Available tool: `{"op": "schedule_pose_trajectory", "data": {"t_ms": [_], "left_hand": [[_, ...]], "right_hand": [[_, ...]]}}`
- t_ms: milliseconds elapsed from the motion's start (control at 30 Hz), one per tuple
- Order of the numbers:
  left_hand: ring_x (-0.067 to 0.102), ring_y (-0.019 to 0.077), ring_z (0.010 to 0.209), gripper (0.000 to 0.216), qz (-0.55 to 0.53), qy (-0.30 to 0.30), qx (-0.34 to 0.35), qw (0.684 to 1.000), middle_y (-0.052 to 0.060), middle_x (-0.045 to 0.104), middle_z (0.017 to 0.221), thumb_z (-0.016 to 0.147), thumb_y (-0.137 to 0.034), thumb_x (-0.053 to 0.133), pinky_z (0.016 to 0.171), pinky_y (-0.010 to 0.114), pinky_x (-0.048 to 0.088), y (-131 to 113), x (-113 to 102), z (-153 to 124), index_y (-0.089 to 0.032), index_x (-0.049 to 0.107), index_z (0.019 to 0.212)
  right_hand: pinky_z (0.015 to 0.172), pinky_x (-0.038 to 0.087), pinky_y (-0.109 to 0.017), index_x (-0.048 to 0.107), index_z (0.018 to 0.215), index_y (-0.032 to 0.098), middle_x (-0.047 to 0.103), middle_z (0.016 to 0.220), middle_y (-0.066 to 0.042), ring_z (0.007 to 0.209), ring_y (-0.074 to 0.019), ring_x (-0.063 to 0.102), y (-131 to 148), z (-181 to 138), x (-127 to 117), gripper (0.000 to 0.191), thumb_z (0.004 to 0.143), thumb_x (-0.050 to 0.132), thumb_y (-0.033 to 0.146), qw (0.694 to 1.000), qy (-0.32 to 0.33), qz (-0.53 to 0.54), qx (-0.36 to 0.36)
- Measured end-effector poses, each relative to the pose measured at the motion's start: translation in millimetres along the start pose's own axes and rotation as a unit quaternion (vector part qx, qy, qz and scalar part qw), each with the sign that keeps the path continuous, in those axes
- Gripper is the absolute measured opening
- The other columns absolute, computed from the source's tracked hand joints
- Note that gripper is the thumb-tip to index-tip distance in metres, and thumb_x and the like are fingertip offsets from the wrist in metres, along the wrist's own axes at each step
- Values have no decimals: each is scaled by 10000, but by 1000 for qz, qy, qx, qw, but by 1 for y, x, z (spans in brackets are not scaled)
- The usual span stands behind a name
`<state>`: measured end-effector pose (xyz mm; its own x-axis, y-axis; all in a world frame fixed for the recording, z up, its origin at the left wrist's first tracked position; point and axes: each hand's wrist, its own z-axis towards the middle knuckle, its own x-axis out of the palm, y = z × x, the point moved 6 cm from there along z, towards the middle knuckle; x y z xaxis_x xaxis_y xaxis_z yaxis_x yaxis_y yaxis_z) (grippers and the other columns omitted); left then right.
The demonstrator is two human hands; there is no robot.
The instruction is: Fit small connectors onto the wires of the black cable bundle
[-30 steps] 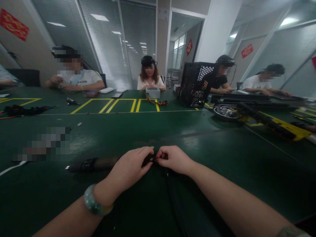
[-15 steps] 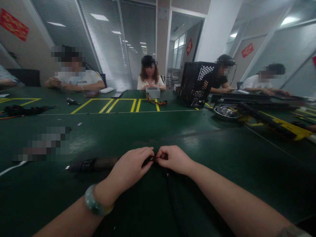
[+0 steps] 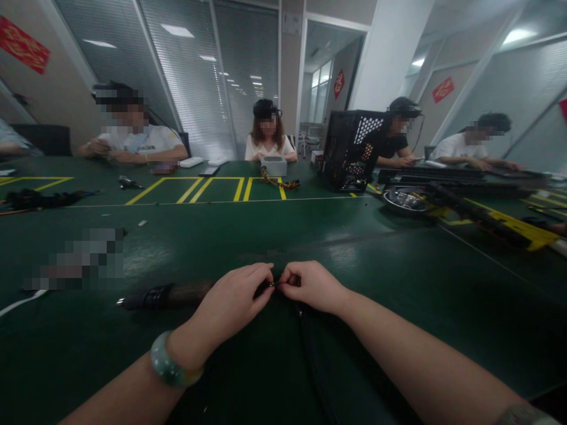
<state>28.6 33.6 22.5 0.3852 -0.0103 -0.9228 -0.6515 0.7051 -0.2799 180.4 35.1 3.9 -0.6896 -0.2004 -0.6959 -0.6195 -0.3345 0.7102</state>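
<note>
My left hand [image 3: 234,301] and my right hand [image 3: 310,284] meet low at the middle of the green table [image 3: 266,236]. Both are closed in a pinch on a small dark part [image 3: 271,284] between the fingertips, too small to name. A dark rod-shaped tool [image 3: 163,294] lies on the table and runs left from under my left hand. A thin black cable [image 3: 310,354] trails from my hands toward me. A green bracelet [image 3: 167,366] sits on my left wrist.
Several other people sit at the far side. A black perforated computer case [image 3: 352,150] stands at the back right, a metal bowl [image 3: 405,202] and yellow-black tools [image 3: 500,227] to its right. A grey box with wires [image 3: 274,166] lies mid-back; cables [image 3: 39,198] at far left.
</note>
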Motion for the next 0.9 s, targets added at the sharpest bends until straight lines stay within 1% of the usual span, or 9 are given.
{"op": "schedule_pose_trajectory", "data": {"t_ms": [167, 300, 433, 533, 600, 700, 800, 900], "left_hand": [[584, 242, 1099, 80, -2, -5, -1, 1000, 42, 614, 1220, 894, -278, 544, 916, 423, 487, -1, -1, 0, -235, 586, 948], [592, 242, 1089, 70, 2, -1, -4, 1000, 27, 619, 1218, 897, -274, 546, 897, 423, 495, -1, -1, 0, -245, 583, 948], [590, 229, 1091, 96, 8, 5, 10, 1000, 4, 619, 1223, 884, -234, 546, 917, 421, 485, -3, 0, 1, -259, 581, 970], [582, 225, 1114, 142, 14, 0, 17, 1000, 2, 593, 1270, 864, -212, 554, 939, 414, 477, -4, 0, 1, -263, 579, 994], [565, 235, 1146, 160, 20, -9, 13, 1000, 15, 556, 1324, 846, -226, 576, 952, 418, 473, -4, -1, 1, -256, 573, 1003], [552, 253, 1169, 114, 26, -15, 1, 1000, 27, 522, 1364, 843, -260, 586, 948, 434, 477, -2, -1, -1, -245, 571, 954], [565, 249, 1151, 69, 24, -12, 4, 1000, 11, 539, 1347, 856, -251, 561, 927, 434, 488, -2, -1, -1, -249, 575, 923], [582, 238, 1125, 111, 23, -10, 19, 999, 0, 556, 1329, 856, -214, 539, 915, 417, 495, -5, -1, -1, -255, 589, 946]], "right_hand": [[549, 392, -188, 670, 859, 186, 671, 733, 16, 626, -105, 602, 1, 0, 0, 71, 811, 642, 230, 1000, 9, 3, 7], [545, 388, -185, 668, 852, 185, 671, 729, 16, 625, -102, 600, 1, 0, 0, 66, 810, 643, 230, 1000, 5, 1, 8], [535, 380, -177, 664, 845, 190, 666, 720, 27, 618, -95, 594, 0, 0, 1, 62, 812, 636, 234, 1000, 8, 0, 5], [527, 376, -172, 657, 845, 192, 661, 709, 34, 605, -91, 589, -1, -1, 1, 61, 810, 634, 236, 1000, 11, 2, 0], [529, 377, -172, 653, 837, 190, 658, 704, 35, 604, -90, 589, -1, -1, 1, 58, 810, 635, 238, 1000, 8, 1, -1], [535, 380, -174, 656, 832, 190, 663, 716, 31, 614, -92, 595, -2, 0, 2, 59, 810, 640, 243, 1000, 5, -2, 0], [539, 384, -177, 664, 841, 193, 667, 724, 28, 617, -94, 595, -2, 0, 2, 63, 811, 639, 242, 1000, 5, -5, 2], [543, 387, -179, 666, 852, 195, 666, 725, 29, 617, -94, 594, -2, 1, 2, 64, 810, 640, 236, 1000, 10, -4, 1]]}}
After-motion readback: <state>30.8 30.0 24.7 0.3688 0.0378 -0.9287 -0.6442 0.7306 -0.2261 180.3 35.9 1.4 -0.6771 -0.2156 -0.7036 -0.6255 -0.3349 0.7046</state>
